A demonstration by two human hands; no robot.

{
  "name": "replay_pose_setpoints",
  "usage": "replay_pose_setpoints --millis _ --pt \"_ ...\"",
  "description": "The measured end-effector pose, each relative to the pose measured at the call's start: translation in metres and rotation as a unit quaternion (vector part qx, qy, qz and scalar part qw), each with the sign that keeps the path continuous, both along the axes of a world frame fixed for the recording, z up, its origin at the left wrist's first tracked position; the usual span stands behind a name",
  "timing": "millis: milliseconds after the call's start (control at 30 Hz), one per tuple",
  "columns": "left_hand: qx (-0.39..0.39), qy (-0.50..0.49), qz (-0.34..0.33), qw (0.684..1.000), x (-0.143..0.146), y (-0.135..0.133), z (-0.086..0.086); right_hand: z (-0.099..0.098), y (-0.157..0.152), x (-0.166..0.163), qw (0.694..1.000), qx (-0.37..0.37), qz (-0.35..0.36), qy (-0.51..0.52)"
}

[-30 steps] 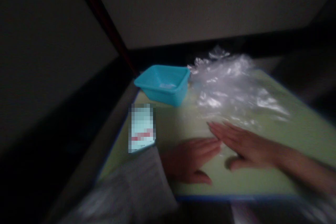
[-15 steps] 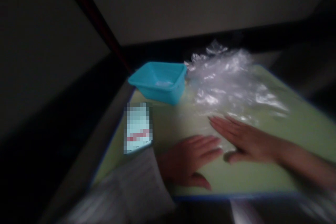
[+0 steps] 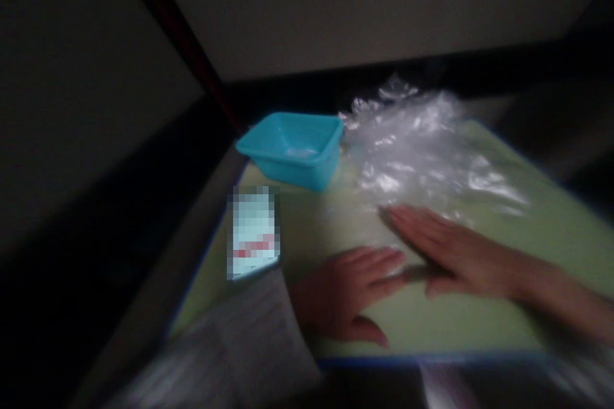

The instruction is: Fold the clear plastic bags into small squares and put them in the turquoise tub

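My left hand (image 3: 350,294) lies flat on the yellow-green tabletop (image 3: 460,332), fingers stretched out and thumb apart. My right hand (image 3: 446,252) is also outstretched, just beyond the left fingertips, its fingers pointing left toward the middle of the table. Under and behind the hands spreads clear plastic film (image 3: 412,147), crumpled and shiny toward the back. Its near part looks smooth and is hard to make out in the dim light. Neither hand grips anything.
A turquoise plastic basin (image 3: 307,169) stands at the table's back left. Nearer, beside my left sleeve (image 3: 249,332), lies a lit phone (image 3: 254,230) with a blurred-out screen. A dark red pole (image 3: 177,38) slants behind the table's left corner.
My right hand has shifted slightly, its thumb moving a little to the right and its fingers appearing lifted a bit. My left hand stays almost where it was.
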State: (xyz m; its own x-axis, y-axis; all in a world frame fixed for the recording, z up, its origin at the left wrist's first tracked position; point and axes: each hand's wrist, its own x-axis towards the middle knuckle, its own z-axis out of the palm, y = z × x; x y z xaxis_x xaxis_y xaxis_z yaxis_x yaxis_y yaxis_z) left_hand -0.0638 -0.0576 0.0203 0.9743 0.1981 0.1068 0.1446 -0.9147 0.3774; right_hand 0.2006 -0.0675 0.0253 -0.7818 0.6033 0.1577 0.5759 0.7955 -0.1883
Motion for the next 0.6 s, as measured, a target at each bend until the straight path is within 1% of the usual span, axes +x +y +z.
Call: replay_pose_setpoints --millis 67,133,233,333,467,600 --pt "0.002 0.004 0.003 1.000 0.001 0.000 0.000 0.000 -0.003 -0.008 0.999 -0.035 0.036 0.017" --pt "0.004 0.006 0.003 1.000 0.001 0.000 0.000 -0.004 -0.005 -0.013 0.997 -0.057 0.053 0.025" --pt "0.008 0.006 0.002 1.000 0.002 0.000 0.000 -0.012 -0.006 -0.014 0.995 -0.073 0.055 0.027" --pt "0.009 0.009 0.001 1.000 0.001 -0.001 0.001 -0.015 -0.006 -0.012 0.994 -0.084 0.056 0.030" --pt "0.005 0.012 0.002 1.000 0.000 -0.002 0.000 -0.009 -0.004 -0.012 0.992 -0.095 0.057 0.052" --pt "-0.006 0.010 -0.003 1.000 0.000 -0.008 0.002 0.004 -0.001 -0.012 0.994 -0.068 0.029 0.074"
